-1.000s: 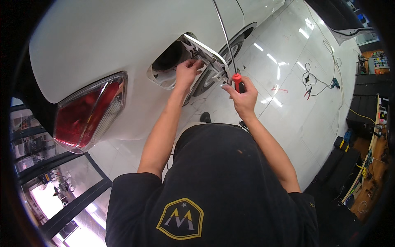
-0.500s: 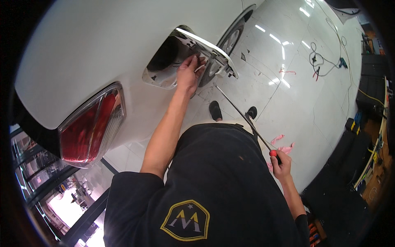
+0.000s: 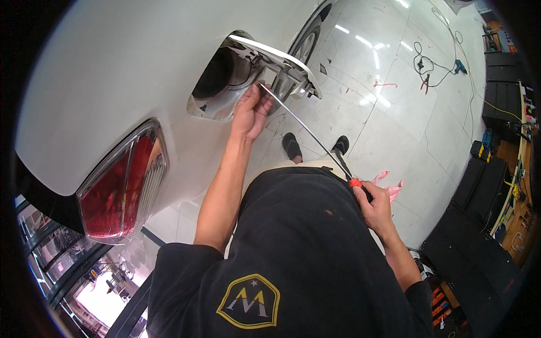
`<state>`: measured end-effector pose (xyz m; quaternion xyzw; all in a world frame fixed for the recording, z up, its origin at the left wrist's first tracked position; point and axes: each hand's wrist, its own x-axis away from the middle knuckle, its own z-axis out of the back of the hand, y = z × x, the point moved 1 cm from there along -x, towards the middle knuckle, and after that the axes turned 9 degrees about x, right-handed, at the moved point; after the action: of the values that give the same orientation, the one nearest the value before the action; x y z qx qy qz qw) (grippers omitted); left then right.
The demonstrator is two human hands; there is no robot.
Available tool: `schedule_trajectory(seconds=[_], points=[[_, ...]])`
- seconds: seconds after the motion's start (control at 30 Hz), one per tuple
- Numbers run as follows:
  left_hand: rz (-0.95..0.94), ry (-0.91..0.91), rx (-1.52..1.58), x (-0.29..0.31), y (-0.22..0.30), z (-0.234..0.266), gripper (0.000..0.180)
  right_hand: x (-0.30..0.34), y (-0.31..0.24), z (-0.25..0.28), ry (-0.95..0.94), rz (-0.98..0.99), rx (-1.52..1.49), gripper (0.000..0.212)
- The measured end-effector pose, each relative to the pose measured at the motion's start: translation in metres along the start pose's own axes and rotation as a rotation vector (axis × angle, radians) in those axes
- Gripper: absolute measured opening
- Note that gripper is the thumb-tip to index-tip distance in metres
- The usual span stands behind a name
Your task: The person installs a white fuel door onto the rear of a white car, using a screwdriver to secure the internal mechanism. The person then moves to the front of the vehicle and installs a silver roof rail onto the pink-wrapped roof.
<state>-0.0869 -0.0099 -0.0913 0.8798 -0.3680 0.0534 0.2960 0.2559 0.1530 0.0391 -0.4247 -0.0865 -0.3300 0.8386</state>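
At the fuel-filler recess [image 3: 213, 108]'s right edge, the left hand [image 3: 252, 111] curls, pinch unclear, near the open fuel flap [image 3: 277, 55], at the tip of a long screwdriver [image 3: 307, 132]; the right hand [image 3: 377, 208] grips its handle [image 3: 355, 183]. Loosely guided, the tip could slip, scratching the flap.

– Operating from far away, which clothes do I see?
– I see a black shirt [image 3: 321, 248] with short sleeves [image 3: 183, 276]. It carries a shield-shaped badge [image 3: 248, 301], outlined in yellow, having inside one small star [image 3: 254, 283]
– And lower?
– I can observe a pale cream garment [image 3: 270, 165] and two dark shoes [image 3: 291, 146]
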Motion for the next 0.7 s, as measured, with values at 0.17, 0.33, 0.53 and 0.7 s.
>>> schedule_trajectory(seconds=[0.17,0.33,0.53,0.7], points=[[-0.005,-0.016,0.015,0.003,0.001,0.005,0.028,0.006,-0.004,0.004,0.018,-0.004,0.004,0.029],[-0.038,-0.006,-0.038,0.009,0.002,0.004,0.029,0.009,-0.002,0.009,0.017,-0.005,0.043,0.03],[-0.02,0.018,-0.089,0.012,0.002,0.001,0.03,0.009,0.002,0.014,0.011,-0.022,0.07,0.031],[-0.017,0.005,-0.105,0.011,-0.002,0.001,0.03,0.012,0.003,0.015,0.033,0.015,0.09,0.028]])
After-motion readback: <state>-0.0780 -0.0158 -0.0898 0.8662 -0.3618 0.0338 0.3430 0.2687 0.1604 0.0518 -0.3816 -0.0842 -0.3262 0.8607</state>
